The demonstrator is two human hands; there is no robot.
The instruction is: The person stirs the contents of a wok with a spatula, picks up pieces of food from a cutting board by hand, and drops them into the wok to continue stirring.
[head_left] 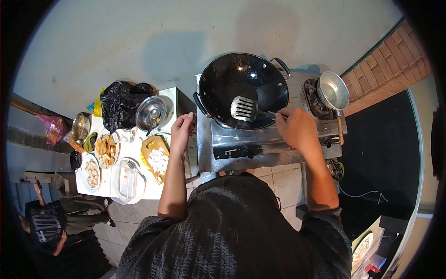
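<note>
A black wok (244,88) sits on a steel gas stove (260,139) in front of me. My right hand (295,128) grips the handle of a slotted metal spatula (244,109), whose blade rests inside the wok near its front wall. My left hand (182,131) rests open on the edge of the white side table (173,100), next to the stove's left side and close to a wooden cutting board (155,158) with white cubes on it.
The side table holds a metal bowl with a spoon (151,113), a black plastic bag (118,104), plates of food (106,151), a clear container (124,183). A small metal pan (333,90) sits on the right burner. A person (51,221) sits at lower left.
</note>
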